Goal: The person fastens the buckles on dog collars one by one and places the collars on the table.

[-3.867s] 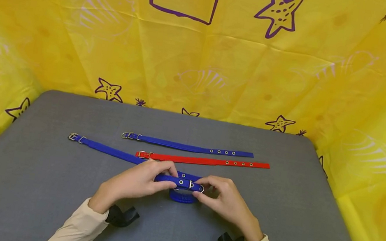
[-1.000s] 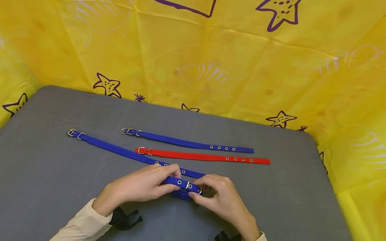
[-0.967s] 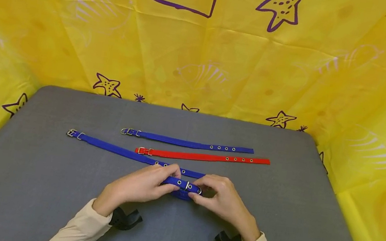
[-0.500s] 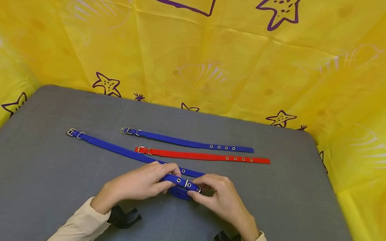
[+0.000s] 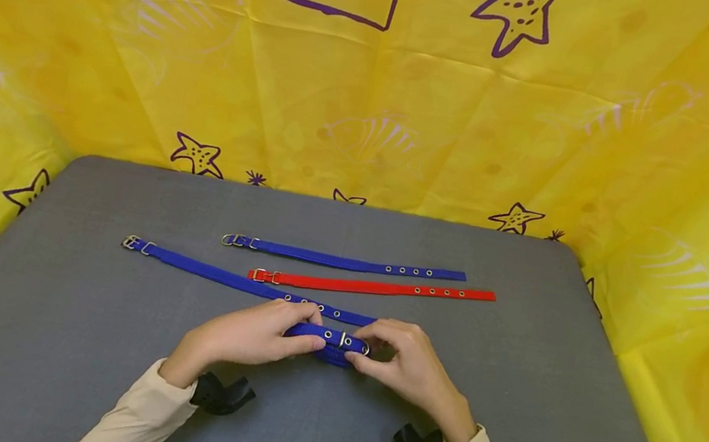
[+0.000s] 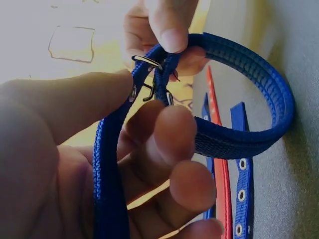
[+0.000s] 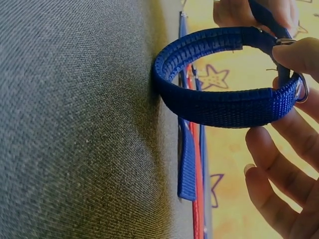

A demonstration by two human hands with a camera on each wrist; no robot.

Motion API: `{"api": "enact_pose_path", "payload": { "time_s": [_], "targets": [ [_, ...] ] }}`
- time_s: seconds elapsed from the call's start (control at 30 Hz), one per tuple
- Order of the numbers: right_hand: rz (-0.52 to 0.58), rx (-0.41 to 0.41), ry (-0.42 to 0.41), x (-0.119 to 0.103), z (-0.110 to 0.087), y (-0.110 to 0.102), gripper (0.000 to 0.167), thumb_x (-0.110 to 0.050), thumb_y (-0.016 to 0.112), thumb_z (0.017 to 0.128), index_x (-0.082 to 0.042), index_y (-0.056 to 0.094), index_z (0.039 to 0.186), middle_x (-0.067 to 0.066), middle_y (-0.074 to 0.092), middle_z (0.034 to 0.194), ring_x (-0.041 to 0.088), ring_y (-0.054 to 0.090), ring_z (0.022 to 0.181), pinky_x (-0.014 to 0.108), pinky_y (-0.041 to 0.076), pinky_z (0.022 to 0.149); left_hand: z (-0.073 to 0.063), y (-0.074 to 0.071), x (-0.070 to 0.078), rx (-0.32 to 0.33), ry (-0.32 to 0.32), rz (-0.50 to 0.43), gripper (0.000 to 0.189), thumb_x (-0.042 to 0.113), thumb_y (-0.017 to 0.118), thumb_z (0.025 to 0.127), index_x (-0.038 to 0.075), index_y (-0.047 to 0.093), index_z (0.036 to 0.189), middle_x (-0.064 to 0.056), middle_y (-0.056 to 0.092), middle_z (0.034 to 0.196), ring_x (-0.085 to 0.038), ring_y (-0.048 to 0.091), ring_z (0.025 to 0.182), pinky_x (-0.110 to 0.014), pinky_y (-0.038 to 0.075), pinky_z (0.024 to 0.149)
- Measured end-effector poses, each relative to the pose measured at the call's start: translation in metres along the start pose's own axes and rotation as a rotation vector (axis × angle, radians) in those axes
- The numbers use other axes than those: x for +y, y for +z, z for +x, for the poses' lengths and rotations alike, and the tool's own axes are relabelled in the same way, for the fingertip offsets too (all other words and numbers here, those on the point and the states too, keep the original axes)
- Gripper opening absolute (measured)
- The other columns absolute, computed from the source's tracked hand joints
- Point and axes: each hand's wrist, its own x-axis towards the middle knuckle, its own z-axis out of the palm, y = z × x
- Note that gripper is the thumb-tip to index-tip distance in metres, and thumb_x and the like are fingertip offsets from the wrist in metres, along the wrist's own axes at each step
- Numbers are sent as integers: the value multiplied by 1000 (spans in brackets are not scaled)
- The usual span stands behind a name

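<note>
The strap (image 5: 308, 331) of the looped blue collar (image 5: 332, 357) is pinched over the table (image 5: 514, 352) along a nine-to-three-o'clock line, by the left hand (image 5: 244, 334)'s fingers at nine and the right hand (image 5: 415, 367)'s at three, the buckle (image 5: 343, 339) being left between them.

Looks bright and evenly lit in the head view, with faint, soft shadows on the grey table (image 5: 517, 329). Flares almost to white across the yellow cloth (image 6: 30, 50) at upper left in the left wrist view, leaving the left hand (image 6: 75, 179) dim and soft. Runs darker in the right wrist view, diffusely shadowed beside the blue collar (image 7: 224, 107).
</note>
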Motion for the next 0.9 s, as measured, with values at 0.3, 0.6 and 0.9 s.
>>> {"api": "enact_pose_path", "payload": {
  "time_s": [0.3,0.6,0.9],
  "targets": [
    [-10,14,-45,2,-1,1,17,-17,83,78,-18,73,92,-8,66,78,11,59,69,18,47,63,2,-1,-3,-62,65,-93,27,33,50,105,10,61,94,11,54,67,-1,41,56,-20,35,53],
    [-8,8,-54,0,0,0,18,-15,83,78,-16,74,93,-6,68,80,14,60,70,24,50,63,3,-2,-5,-84,87,-134,21,29,53,103,10,60,98,9,57,70,-4,43,59,-22,36,56],
    [3,-2,-24,0,0,-1,17,-14,83,78,-15,74,93,-5,70,82,10,60,72,30,53,64,6,2,-7,-71,65,-143,13,29,55,103,17,58,102,9,57,73,-4,45,61,-22,37,59]
  ]
}}
